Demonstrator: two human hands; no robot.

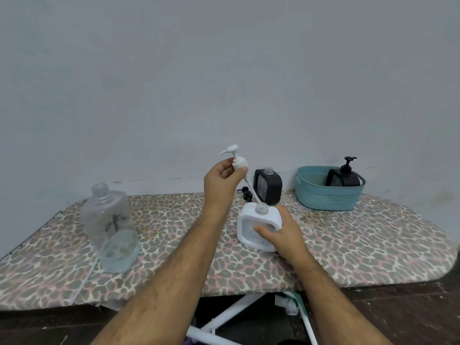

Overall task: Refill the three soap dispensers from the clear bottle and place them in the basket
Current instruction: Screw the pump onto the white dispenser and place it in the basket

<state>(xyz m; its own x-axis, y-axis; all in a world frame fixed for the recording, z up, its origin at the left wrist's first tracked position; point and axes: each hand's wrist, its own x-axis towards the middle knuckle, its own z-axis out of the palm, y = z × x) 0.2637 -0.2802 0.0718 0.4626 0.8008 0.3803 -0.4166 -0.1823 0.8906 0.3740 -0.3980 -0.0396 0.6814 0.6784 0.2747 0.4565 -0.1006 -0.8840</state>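
My right hand point(286, 232) grips the side of a white square soap dispenser point(249, 225) standing on the board, its clear neck open. Above it my left hand point(221, 181) pinches a white pump head point(235, 158), whose tube slants down to the open neck. Behind stands a black dispenser point(270, 188) with no pump; a black pump point(246, 192) lies beside it. A third black dispenser point(344, 176), pump fitted, sits in the teal basket point(328, 199). The clear bottle point(112, 230) stands uncapped at the left with a little liquid at the bottom.
Everything rests on an ironing board with a leopard-print cover point(373, 245), set against a grey wall. White metal legs point(224, 317) show under the front edge. The basket stands at the back right.
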